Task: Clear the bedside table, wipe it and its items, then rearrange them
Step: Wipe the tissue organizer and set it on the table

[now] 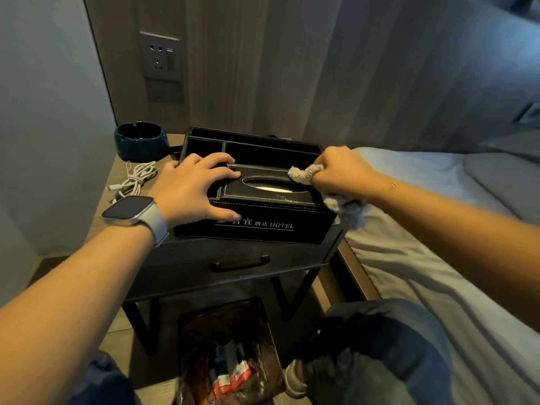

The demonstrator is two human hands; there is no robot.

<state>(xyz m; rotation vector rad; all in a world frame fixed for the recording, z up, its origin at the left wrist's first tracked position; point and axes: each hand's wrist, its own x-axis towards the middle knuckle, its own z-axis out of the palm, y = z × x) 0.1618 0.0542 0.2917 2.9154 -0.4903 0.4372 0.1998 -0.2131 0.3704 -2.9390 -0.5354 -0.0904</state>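
Note:
A black leather hotel organiser box (263,226) with a tissue slot and several back compartments stands on the dark bedside table (187,258). My left hand (194,187) rests spread on the box's left top corner, thumb against its front edge. My right hand (342,171) grips a pale grey cloth (304,173) and presses it on the lid at the right end of the tissue slot; more cloth hangs below the wrist. A dark teal ashtray (140,141) sits at the table's back left, and a coiled white cable (137,178) lies in front of it.
A bed with a grey sheet (423,229) runs along the right, close to the table. A bin (230,355) holding wrappers stands on the floor under the table. A wall socket (160,55) is above the ashtray. My knees are at the bottom.

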